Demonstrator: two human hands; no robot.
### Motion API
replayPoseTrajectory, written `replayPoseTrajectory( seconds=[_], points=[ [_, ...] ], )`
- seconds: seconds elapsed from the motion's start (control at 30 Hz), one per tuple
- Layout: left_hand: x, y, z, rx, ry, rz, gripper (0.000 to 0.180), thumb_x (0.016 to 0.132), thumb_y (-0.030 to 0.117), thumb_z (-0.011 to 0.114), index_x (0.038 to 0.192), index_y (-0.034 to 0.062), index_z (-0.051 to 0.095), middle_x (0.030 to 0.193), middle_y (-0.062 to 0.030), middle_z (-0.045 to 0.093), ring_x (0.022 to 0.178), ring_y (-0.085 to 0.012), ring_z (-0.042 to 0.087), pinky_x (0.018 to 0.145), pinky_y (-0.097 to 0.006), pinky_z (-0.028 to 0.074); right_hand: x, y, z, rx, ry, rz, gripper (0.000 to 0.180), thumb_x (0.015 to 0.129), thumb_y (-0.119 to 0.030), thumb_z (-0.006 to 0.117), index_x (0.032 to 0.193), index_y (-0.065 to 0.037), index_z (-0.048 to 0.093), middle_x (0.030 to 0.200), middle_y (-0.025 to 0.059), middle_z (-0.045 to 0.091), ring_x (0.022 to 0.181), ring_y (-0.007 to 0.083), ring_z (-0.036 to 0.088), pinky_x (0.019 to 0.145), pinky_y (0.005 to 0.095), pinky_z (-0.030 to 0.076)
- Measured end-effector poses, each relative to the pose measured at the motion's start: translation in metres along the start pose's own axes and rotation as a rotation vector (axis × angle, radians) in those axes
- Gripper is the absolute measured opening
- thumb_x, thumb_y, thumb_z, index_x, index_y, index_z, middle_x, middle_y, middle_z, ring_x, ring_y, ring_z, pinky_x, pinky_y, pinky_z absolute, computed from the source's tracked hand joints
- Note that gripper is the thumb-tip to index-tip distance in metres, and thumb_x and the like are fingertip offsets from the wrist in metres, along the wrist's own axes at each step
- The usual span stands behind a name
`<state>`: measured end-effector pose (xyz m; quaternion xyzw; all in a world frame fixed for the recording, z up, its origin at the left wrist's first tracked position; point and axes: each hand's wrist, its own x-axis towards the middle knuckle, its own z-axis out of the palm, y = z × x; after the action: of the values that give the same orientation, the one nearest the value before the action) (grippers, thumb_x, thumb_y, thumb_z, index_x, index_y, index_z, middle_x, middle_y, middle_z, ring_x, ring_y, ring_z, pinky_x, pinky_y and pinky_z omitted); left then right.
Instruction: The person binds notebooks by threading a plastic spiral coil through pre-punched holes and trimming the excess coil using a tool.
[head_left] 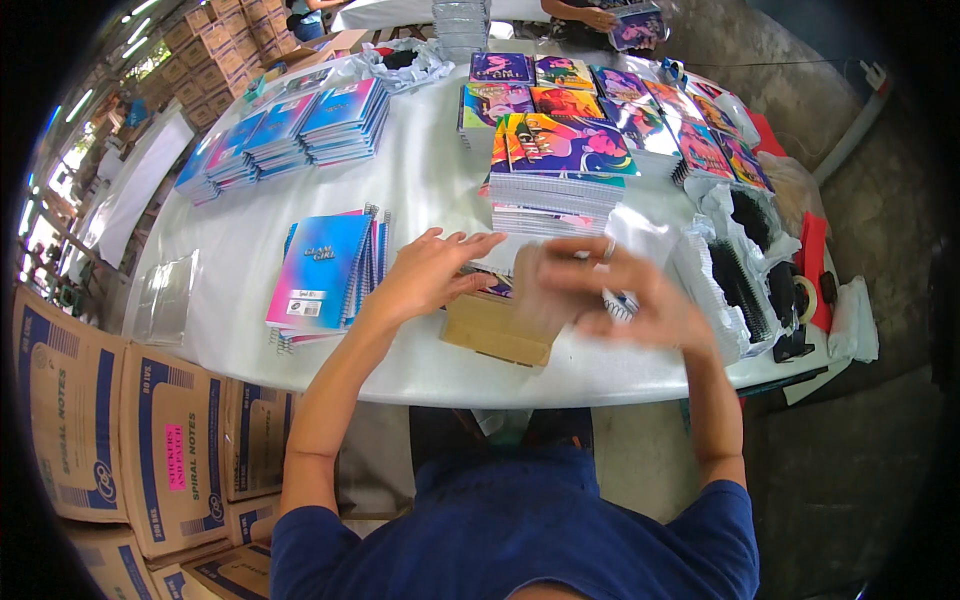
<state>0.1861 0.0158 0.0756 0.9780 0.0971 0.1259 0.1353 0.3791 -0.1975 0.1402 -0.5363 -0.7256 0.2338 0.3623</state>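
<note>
My left hand [435, 272] lies over the left side of a small brown cardboard box [495, 335], fingers stretched out and apart, thumb at its opening. A strip of a dark, colourful cover shows inside the box. On the box's right side is my right hand [630, 290], smeared by motion, so its grip is unclear. A blurred brown shape, perhaps a box flap, shows by its fingers. Just beyond the hands rises a tall stack of spiral notebooks [565, 150] with colourful covers. Left of my left hand lies a small pile of blue-and-pink spiral notebooks [322, 265].
More blue-and-pink notebook stacks [340, 112] stand at the back left, colourful ones [640, 125] at the back right. Black spiral coils [735, 285] lie in white wrapping at right, near a tape roll [806, 298]. Large cartons [170, 450] stand lower left. Another person's hand [598, 18] shows far off.
</note>
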Motion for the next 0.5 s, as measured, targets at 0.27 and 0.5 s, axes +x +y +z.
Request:
replayPoseTrajectory(
  seconds=[0.27,0.5],
  points=[
    [-0.009,0.009,0.004,-0.157,0.088,-0.161,0.082,0.075,0.036,0.077,0.147,0.0252,0.038,0.140,-0.0073,0.052,0.114,-0.0313,0.060,0.112,-0.053,0.030,0.038,0.070,-0.012,0.139,-0.312,0.285,0.051,0.093,-0.040,0.059,0.124,0.001,0.062,0.128,0.0185,0.061,0.120,0.0311,0.055,0.103,0.0376,0.040],
    [-0.010,0.007,0.005,-0.140,0.200,-0.095,0.085,0.074,0.032,0.078,0.148,0.0262,0.036,0.143,-0.0050,0.049,0.113,-0.0303,0.060,0.112,-0.055,0.029,0.049,0.091,0.002,0.209,-0.310,0.216,0.055,0.090,-0.041,0.063,0.122,0.003,0.062,0.127,0.0184,0.061,0.120,0.0280,0.055,0.102,0.0374,0.041]
  ],
)
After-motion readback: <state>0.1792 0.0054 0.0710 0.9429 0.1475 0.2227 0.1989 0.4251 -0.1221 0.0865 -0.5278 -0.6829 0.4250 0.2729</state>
